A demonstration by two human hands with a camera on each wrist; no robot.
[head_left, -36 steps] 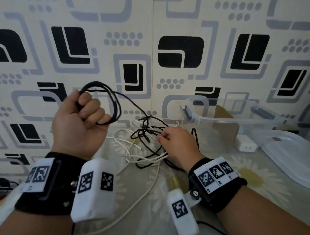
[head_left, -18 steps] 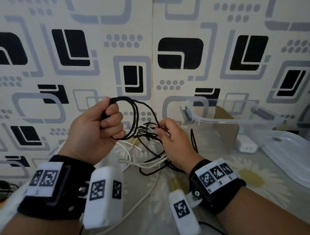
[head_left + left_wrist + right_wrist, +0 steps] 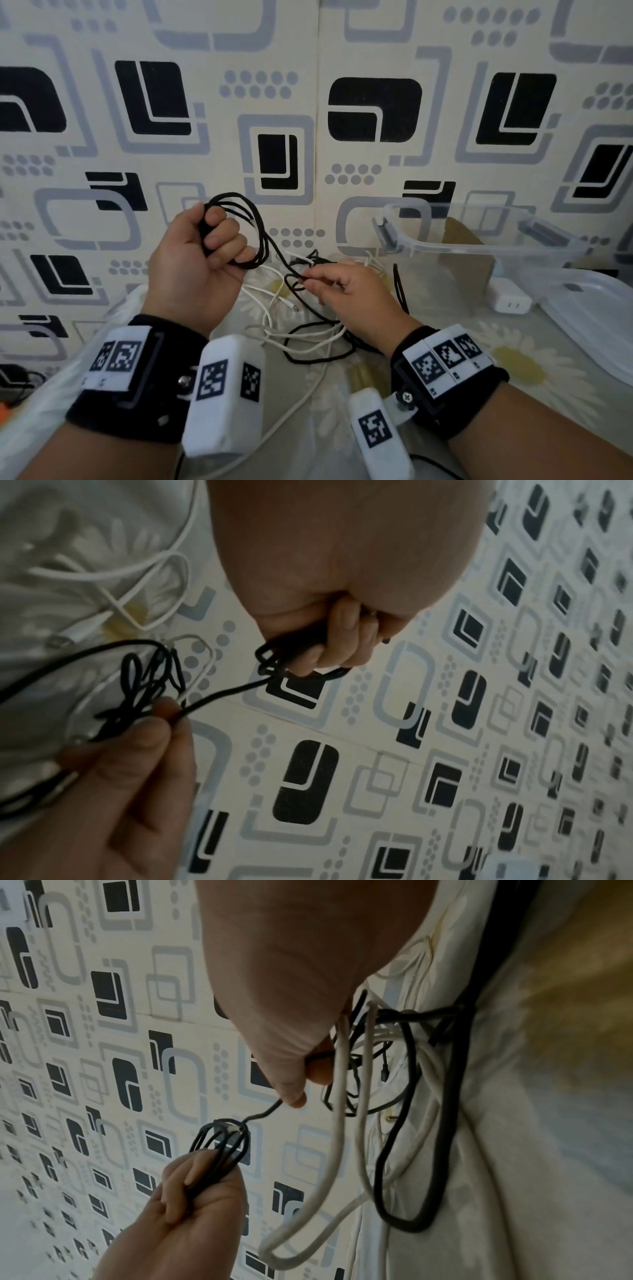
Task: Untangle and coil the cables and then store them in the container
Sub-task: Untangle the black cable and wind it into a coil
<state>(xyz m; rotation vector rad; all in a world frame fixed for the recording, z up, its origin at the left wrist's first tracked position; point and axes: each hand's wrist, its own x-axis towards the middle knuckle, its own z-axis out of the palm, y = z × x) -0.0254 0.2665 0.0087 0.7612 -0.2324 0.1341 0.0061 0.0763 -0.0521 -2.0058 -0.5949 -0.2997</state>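
Note:
My left hand (image 3: pixel 202 260) is raised above the table, fingers curled round several loops of a thin black cable (image 3: pixel 255 226). A free strand of that cable runs down and right to my right hand (image 3: pixel 337 291), which pinches it between thumb and fingers just above a tangle of black and white cables (image 3: pixel 308 329). In the left wrist view the coil (image 3: pixel 274 656) sits under my curled fingers and the strand (image 3: pixel 222 696) leads to the other hand. In the right wrist view my thumb (image 3: pixel 291 1091) presses the black strand (image 3: pixel 265 1112); white cable loops (image 3: pixel 329 1177) hang beside it.
A clear plastic container (image 3: pixel 479 240) stands at the right rear, its lid (image 3: pixel 596 308) lying flat beside it. A white charger plug (image 3: pixel 510 301) sits by the container. A floral cloth (image 3: pixel 445 359) covers the table; the patterned wall (image 3: pixel 308 102) is close behind.
My left hand dropped with the coil, then rose again and turned. My right hand went from the tangle to pinching the strand nearer the coil.

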